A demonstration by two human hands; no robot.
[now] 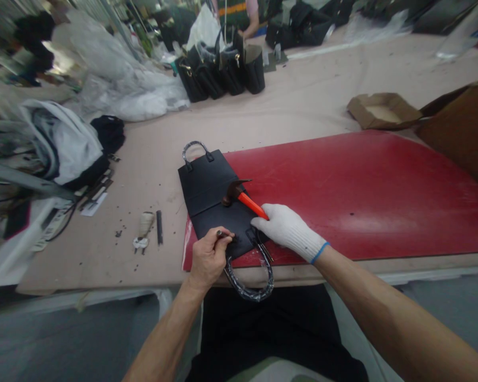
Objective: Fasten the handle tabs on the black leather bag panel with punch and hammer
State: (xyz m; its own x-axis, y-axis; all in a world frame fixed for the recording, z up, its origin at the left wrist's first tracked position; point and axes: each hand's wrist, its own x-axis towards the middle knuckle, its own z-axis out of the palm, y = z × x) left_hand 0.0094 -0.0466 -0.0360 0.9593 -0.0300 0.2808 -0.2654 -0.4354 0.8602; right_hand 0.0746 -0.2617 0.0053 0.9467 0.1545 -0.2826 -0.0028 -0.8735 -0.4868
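Observation:
A black bag panel (207, 183) lies flat across the left end of a red mat (342, 191). One plastic-wrapped handle (195, 144) stands at its far end; another wrapped handle (253, 292) hangs over the table's near edge. My bare left hand (209, 257) pinches a short metal punch (224, 234) against the panel beside the near handle. In a white knit glove, my right hand (284, 225) is closed around the orange grip of a claw hammer (252, 204). The hammer's dark head is over the panel's middle, just beyond the punch.
Left of the panel lie a thread spool (146, 224) and a dark rod (159, 228). Several black bags (223, 71) stand at the back, near a person's arm (252, 21). A cardboard tray (382, 110) and a brown box (462, 132) sit at the right.

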